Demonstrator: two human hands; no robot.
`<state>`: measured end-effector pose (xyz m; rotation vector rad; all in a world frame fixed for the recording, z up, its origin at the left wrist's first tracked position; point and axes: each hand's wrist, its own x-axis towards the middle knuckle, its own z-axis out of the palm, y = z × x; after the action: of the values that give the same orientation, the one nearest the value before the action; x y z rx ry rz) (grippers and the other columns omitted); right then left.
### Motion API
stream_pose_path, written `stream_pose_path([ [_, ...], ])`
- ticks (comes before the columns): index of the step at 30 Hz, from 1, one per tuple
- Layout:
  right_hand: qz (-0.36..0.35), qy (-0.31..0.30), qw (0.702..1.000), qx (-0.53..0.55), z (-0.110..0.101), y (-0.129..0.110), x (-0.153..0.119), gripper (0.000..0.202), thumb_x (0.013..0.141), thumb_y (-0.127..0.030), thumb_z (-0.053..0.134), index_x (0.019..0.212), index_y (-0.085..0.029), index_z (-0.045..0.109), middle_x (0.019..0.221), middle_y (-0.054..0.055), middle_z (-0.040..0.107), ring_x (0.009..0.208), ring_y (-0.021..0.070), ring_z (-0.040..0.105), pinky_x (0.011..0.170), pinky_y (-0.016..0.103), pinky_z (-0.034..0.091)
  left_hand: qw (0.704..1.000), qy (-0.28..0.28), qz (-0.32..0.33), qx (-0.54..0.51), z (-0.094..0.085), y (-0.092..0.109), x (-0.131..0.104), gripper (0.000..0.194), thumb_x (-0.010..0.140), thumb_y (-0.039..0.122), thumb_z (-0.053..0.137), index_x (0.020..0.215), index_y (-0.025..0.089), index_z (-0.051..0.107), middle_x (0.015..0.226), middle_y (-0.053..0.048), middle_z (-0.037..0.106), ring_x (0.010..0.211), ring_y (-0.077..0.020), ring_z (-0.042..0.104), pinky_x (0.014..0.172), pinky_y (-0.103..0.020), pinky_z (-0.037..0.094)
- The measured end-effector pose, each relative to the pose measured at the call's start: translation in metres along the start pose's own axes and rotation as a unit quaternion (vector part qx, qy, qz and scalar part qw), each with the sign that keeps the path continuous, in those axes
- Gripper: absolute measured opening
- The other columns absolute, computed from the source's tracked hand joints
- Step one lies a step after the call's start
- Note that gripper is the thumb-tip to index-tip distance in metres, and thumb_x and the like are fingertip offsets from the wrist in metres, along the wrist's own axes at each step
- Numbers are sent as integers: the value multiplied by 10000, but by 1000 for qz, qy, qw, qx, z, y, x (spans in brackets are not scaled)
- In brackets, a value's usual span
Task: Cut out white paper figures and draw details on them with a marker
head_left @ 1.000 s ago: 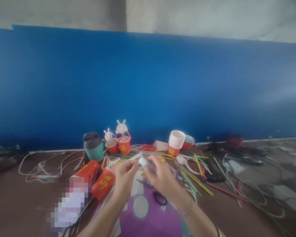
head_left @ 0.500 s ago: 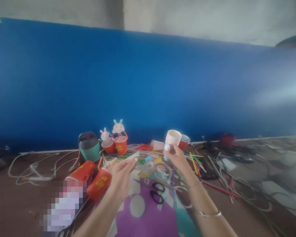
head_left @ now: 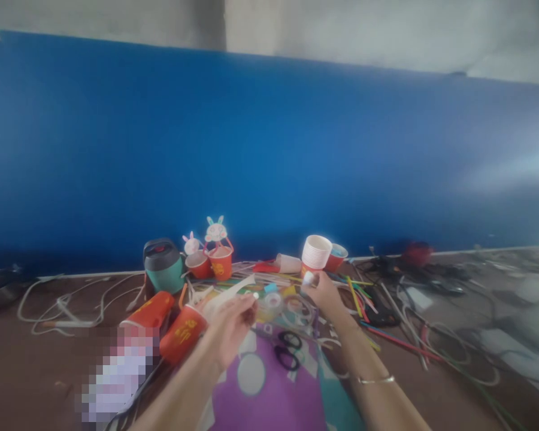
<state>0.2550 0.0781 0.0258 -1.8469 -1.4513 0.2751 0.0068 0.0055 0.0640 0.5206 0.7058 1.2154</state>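
Observation:
My left hand [head_left: 233, 320] is closed, its fingertips pinching a small white piece [head_left: 256, 296] beside a pale curled paper strip [head_left: 233, 291]. My right hand [head_left: 326, 294] is wrapped round a small white-topped bottle [head_left: 308, 279], just in front of a stack of white and red paper cups [head_left: 317, 251]. Between and below the hands lie black-handled scissors [head_left: 288, 350], clear tape rolls [head_left: 293, 304] and a white paper oval [head_left: 251, 373] on a purple sheet [head_left: 273, 407].
Red cups with rabbit figures [head_left: 216, 230] stand at the back beside a green-and-grey container [head_left: 163, 267]. Two red cups [head_left: 184, 334] lie at the left. Coloured sticks [head_left: 399, 341] and cables [head_left: 103, 299] spread at both sides, before a blue panel [head_left: 269, 149].
My right hand has lowered slightly with the bottle. My left hand has shifted slightly right and turned, and the white piece at its fingertips shows more clearly.

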Motion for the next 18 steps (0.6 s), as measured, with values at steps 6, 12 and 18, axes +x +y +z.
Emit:
stream_pose_path([
  [6,-177,-2,981,-83,-52,-66,-35,57,748,-149,592,711,-192,597,822,86,644,864,257,592,776,368,440,995,67,-79,-11,7,5,-3,91,766,49,630,703,99,671,641,-27,618,589,-85,586,559,-160,490],
  [12,-427,-94,899,32,-52,-117,-72,136,835,-121,555,776,-200,649,909,51,614,876,185,564,785,331,457,987,63,-146,-6,9,8,-4,111,786,65,603,685,95,641,582,-22,600,492,-84,564,496,-175,479],
  [18,-481,-75,873,2,-39,-115,-77,154,843,-106,545,794,-201,655,940,63,610,927,210,539,804,375,449,986,59,-154,-5,11,10,-5,76,738,78,671,690,123,632,596,-20,626,493,-86,581,502,-170,484],
])
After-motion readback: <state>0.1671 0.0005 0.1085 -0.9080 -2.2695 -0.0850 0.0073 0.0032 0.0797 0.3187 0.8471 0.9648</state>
